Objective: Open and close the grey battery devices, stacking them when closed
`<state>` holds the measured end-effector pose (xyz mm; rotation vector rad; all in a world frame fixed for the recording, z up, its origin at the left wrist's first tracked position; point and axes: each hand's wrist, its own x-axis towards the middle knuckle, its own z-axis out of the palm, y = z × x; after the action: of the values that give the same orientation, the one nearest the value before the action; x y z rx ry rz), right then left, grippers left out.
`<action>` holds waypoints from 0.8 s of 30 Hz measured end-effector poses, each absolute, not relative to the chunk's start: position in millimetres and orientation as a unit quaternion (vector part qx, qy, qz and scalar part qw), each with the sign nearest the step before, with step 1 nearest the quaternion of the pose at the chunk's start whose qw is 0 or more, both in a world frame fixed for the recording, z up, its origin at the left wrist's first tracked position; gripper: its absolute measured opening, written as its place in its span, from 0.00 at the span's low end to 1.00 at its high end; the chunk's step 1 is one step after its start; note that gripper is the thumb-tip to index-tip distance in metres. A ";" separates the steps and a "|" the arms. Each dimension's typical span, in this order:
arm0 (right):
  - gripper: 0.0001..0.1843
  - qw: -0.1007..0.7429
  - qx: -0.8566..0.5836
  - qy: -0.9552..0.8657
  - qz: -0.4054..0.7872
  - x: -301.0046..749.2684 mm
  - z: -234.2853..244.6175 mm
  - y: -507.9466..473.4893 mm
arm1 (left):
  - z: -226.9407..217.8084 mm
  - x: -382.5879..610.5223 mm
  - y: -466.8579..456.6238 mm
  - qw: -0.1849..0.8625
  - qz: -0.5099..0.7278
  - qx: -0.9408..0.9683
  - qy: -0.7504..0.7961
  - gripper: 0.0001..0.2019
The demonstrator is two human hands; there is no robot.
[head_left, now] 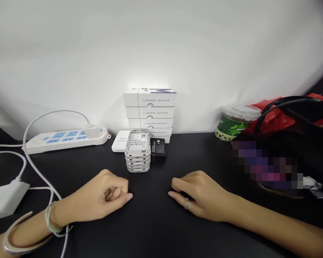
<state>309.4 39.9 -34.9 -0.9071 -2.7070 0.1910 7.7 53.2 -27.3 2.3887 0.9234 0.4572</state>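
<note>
A white wall [161, 43] rises behind a black bench [156, 229] that runs across the whole view. At the right of the bench sits a black bag [307, 150] with a red plastic bag [269, 120] bunched behind it, part of the black bag hidden under a pixelated patch. A white power strip [64, 140] lies at the back left with a white plug [92, 131] in it, its cable looping down past a white adapter block [4, 199] at the bench's left edge. Against the wall stands a pile of white boxes [150, 111], and a lidded plastic cup [237, 122] with a green label stands further right. Neither hand holds anything. The left hand [107, 193] rests on the bench, curled into a loose fist, and the right hand [196, 195] lies with its fingers lightly bent, the two well apart. Nearest both, just ahead and between them, is a stack of flat grey-and-white labelled devices [137, 152], touching a black battery [158, 149] printed 3000 on its right and a small white box [120, 141] on its left. A metal bangle [16, 236] and a cord bracelet [51, 218] circle the left wrist, and a ring [186, 203] sits on a right finger.
</note>
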 end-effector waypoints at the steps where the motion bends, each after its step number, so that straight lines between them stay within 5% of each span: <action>1: 0.14 0.140 -0.314 -0.937 0.064 309.4 -34.9 39.8 | -27.1 7.7 53.1 0.268 0.169 0.884 0.343 0.19; 24: 0.14 0.133 -0.312 -0.938 0.069 309.1 -34.4 42.5 | -24.2 11.2 52.9 0.292 0.187 0.877 0.333 0.19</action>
<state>309.1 42.5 -34.4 -0.9051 -2.7201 0.2010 11.2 52.9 -24.2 2.3362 0.8869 0.4991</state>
